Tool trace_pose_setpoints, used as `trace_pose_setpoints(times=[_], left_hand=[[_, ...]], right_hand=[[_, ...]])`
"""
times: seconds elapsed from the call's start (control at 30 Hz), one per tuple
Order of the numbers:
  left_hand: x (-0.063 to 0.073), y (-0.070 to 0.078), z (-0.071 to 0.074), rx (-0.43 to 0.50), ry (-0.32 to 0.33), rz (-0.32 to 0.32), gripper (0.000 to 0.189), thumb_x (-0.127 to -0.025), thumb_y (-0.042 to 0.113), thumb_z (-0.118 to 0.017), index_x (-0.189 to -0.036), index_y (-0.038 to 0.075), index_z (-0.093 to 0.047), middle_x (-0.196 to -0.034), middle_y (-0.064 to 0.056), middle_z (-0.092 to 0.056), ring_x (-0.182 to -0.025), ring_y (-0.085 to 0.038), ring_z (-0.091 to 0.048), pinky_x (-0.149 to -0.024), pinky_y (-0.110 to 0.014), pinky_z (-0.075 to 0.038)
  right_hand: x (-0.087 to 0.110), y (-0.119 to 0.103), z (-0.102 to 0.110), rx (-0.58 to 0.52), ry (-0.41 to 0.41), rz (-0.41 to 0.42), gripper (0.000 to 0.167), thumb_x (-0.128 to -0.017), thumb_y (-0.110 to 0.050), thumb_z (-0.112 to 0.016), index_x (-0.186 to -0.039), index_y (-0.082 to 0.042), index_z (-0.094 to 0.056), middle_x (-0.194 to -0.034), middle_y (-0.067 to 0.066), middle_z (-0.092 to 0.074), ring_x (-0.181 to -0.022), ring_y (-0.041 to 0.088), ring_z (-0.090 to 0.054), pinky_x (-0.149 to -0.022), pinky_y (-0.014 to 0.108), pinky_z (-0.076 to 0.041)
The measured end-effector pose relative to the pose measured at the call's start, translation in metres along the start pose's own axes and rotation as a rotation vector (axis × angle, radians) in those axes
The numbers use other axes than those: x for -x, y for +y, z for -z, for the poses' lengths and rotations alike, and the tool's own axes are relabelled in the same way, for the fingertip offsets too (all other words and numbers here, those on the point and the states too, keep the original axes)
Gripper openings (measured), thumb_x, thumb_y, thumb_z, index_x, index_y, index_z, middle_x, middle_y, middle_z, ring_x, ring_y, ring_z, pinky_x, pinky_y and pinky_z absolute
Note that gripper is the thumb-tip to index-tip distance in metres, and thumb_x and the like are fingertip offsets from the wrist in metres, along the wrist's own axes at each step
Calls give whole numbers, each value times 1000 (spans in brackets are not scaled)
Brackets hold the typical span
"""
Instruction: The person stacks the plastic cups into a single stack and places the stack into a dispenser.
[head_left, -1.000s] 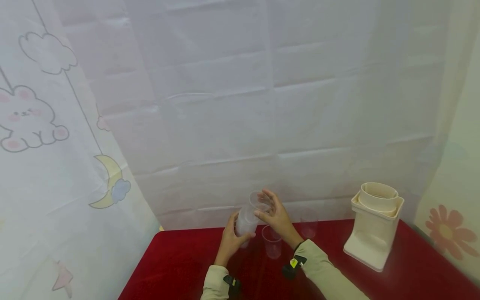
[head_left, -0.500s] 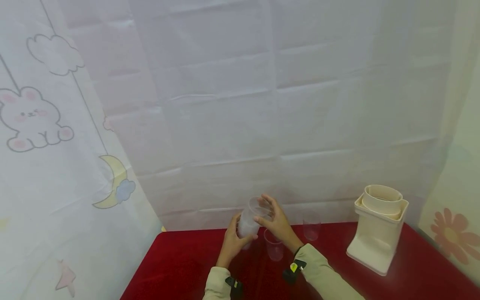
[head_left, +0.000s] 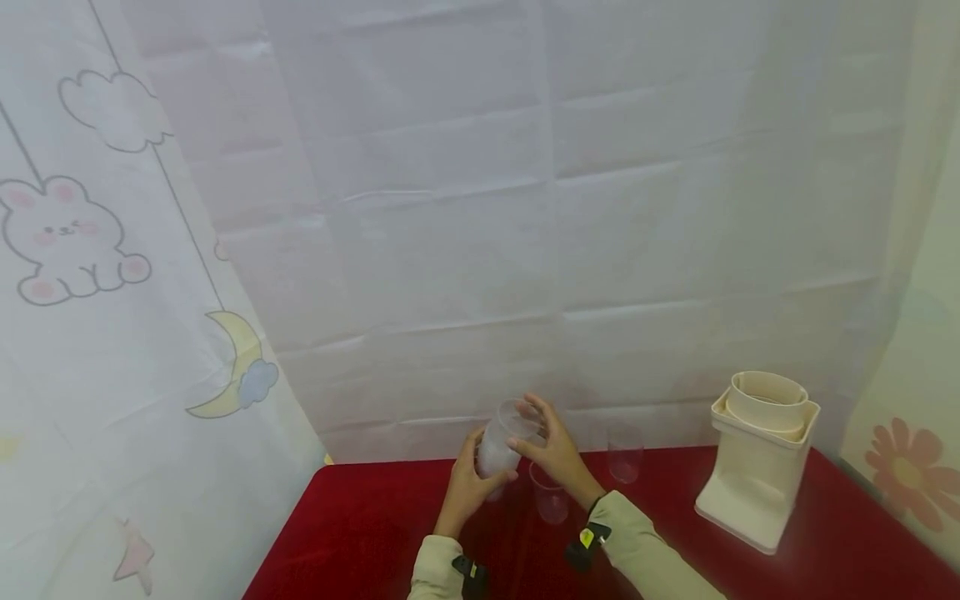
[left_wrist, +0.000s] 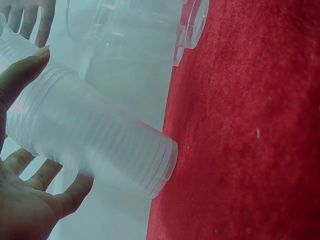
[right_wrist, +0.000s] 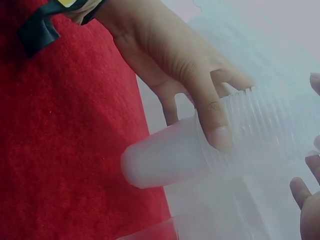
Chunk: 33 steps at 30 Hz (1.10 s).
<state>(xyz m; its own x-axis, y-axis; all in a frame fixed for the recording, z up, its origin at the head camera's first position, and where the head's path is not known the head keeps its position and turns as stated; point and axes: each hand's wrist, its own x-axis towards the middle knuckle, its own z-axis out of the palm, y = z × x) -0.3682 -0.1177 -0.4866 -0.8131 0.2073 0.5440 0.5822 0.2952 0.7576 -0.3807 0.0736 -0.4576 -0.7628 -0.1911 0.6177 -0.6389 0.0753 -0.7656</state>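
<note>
In the head view, my left hand holds a tilted stack of clear plastic cups above the red table. Thumb and fingers curl round the stack's middle, seen closely in the left wrist view, where many rims nest together. My right hand grips the top cup at the stack's mouth end, thumb on the near side and fingers on the far side. At the right wrist view's edge, only part of the right hand shows. Below the hands, one clear plastic cup stands upright, partly hidden by the right forearm.
Another clear cup stands near the table's back edge. To the right is a cream-coloured stand with a round open ring on top. The red-covered table meets a pale wall sheet behind.
The right hand and top cup have come slightly down, closer to the stack in the left hand. Both hands keep their hold; the head view has shifted a little.
</note>
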Motion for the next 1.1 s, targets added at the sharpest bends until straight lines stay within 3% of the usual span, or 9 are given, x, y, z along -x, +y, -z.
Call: trace_pose_setpoints(times=[0.23, 0.43, 0.77, 1.0, 1.1], left_hand=[[-2, 0, 0, 7, -5, 7, 78, -82, 9, -83, -148, 6, -41, -134, -15, -56, -109, -33, -60, -81, -45, -52], [-2, 2, 0, 8, -6, 5, 77, -83, 8, -82, -148, 7, -41, -135, -16, -56, -109, -34, -60, -81, -46, -52], [-1, -3, -2, -9, 7, 14, 78, -81, 9, -83, -147, 8, -42, -135, -15, -56, -108, -33, -60, -80, -44, -53], [-6, -37, -9, -43, 29, 18, 82, -80, 13, -85, -149, 17, -41, -135, -9, -57, -107, -30, -60, -78, -39, -53], [-7, -44, -8, -36, 16, 28, 82, -80, 19, -86, -148, 23, -41, -136, -5, -57, -109, -26, -60, -79, -36, -52]], right_hand=[[0, 15, 0, 15, -6, -16, 74, -91, -10, -74, -153, -12, -34, -150, 16, -47, -140, 37, -39, -107, 63, -31], [0, 17, -2, 33, -12, -41, 74, -90, -12, -75, -152, -10, -35, -150, 16, -47, -140, 37, -38, -108, 63, -30], [6, -9, -5, 29, -47, -75, 74, -89, -2, -73, -149, 10, -31, -147, 31, -43, -137, 48, -36, -106, 66, -30], [4, 19, -5, 56, -74, -130, 75, -90, -10, -75, -151, -2, -33, -152, 22, -42, -141, 40, -35, -108, 60, -33], [5, 25, -4, 50, -90, -141, 76, -90, -13, -76, -152, -4, -34, -153, 21, -41, -142, 41, -34, -108, 60, -34]])
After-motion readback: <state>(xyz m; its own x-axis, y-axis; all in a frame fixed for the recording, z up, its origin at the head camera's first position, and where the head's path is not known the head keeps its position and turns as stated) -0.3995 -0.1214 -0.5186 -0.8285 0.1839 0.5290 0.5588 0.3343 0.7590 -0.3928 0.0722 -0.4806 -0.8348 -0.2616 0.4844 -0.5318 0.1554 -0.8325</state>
